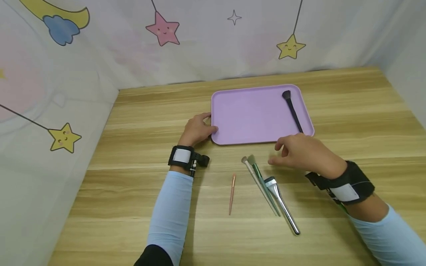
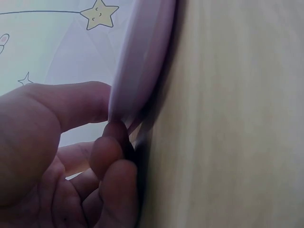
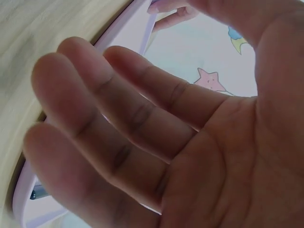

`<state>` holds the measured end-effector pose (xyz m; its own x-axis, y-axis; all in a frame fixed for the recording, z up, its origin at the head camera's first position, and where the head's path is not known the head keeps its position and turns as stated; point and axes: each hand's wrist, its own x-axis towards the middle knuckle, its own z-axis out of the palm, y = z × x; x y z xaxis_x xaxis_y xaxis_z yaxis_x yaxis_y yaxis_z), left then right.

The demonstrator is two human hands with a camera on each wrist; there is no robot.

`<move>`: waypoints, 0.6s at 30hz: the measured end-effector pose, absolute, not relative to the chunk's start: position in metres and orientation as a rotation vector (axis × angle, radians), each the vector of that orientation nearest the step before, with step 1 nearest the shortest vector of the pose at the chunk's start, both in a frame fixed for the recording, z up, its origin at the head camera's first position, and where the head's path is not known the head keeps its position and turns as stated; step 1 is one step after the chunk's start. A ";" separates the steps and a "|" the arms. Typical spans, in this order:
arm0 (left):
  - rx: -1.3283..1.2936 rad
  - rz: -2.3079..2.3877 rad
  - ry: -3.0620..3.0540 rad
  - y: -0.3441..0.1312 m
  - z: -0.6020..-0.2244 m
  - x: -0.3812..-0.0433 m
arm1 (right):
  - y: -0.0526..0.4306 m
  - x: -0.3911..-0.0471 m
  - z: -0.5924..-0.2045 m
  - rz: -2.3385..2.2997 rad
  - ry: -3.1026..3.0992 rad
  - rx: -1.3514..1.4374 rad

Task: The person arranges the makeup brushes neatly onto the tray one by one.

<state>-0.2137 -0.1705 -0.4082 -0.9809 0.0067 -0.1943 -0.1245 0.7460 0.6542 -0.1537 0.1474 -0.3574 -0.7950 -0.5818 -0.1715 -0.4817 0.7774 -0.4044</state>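
My left hand (image 1: 197, 130) pinches the left edge of a lilac tray (image 1: 246, 116), thumb over the rim. In the left wrist view the fingertips (image 2: 118, 187) are curled under the tray's rim (image 2: 137, 61). A black makeup brush (image 1: 293, 111) lies on the tray's right side, its handle end hidden behind my right hand (image 1: 304, 153) in the head view. That hand hovers by the tray's front right edge, holding nothing, its fingers loosely bent in the right wrist view. Left of it on the table lie a green brush (image 1: 261, 179) and a pale-handled brush (image 1: 257, 181).
A silver flat-headed brush (image 1: 283, 207) lies near the green one, its head touching or close to it. A thin rose-gold brush (image 1: 232, 194) lies apart to the left. Behind the wooden table (image 1: 139, 122) hangs a white curtain (image 1: 206, 40) printed with stars.
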 end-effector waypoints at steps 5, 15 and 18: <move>-0.087 1.066 2.767 -0.171 -0.408 -0.215 | 0.146 -0.151 -0.354 -0.457 2.642 -0.834; -0.060 1.069 2.764 -0.172 -0.408 -0.217 | 0.146 -0.146 -0.352 -0.389 2.618 -0.856; -0.065 1.068 2.758 -0.171 -0.409 -0.216 | 0.146 -0.142 -0.351 -0.385 2.615 -0.861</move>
<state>-0.2161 -0.1707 -0.4092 -0.9823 0.0249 -0.1856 -0.1067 0.7404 0.6636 -0.1420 0.1461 -0.3507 -0.7499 -0.6126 -0.2497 -0.5147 0.7774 -0.3616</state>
